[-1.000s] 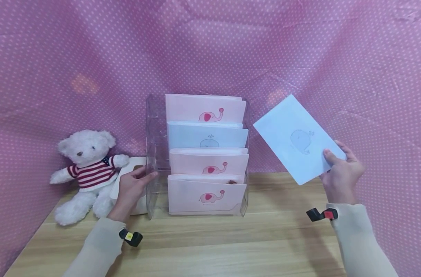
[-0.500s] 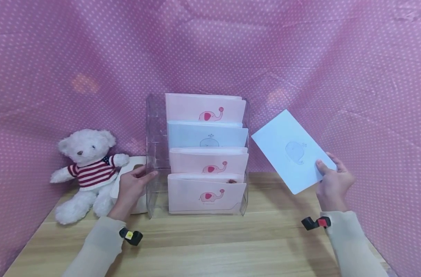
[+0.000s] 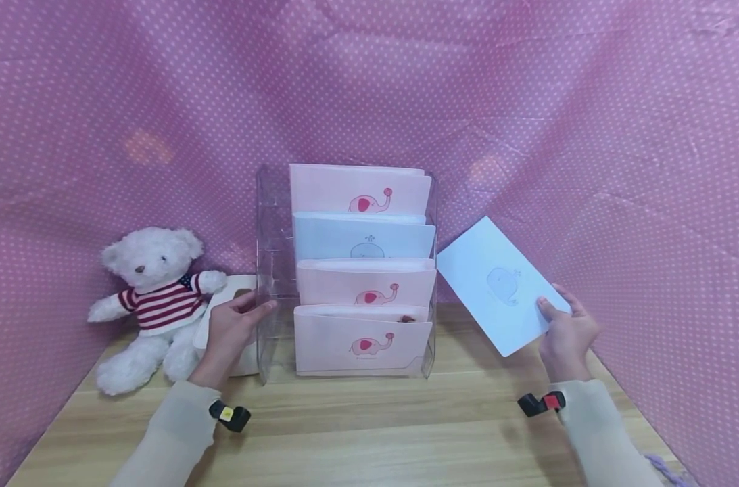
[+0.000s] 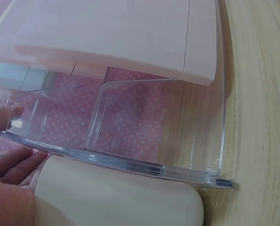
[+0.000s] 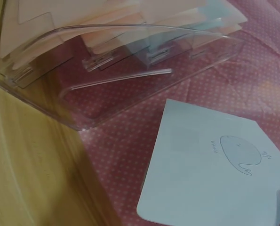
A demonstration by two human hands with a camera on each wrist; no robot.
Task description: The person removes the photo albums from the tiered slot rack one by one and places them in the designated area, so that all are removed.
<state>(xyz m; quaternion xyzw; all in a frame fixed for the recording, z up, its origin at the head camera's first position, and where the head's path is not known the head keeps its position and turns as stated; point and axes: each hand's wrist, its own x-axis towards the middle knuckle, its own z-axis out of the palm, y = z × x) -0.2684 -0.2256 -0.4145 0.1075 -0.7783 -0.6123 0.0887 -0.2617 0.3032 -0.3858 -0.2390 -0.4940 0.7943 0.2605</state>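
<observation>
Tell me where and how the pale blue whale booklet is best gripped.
Probably near the right corner of the booklet, coming from the right, thumb on the front and fingers behind, as the right hand has it: it is flat and tilted, and that corner points away from the clear rack.

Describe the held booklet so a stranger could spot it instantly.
Find the clear rack on the wooden table. To its right, the right hand holds a pale blue booklet bearing a whale. The rack holds another blue booklet, but only this one is outside, tilted.
</observation>
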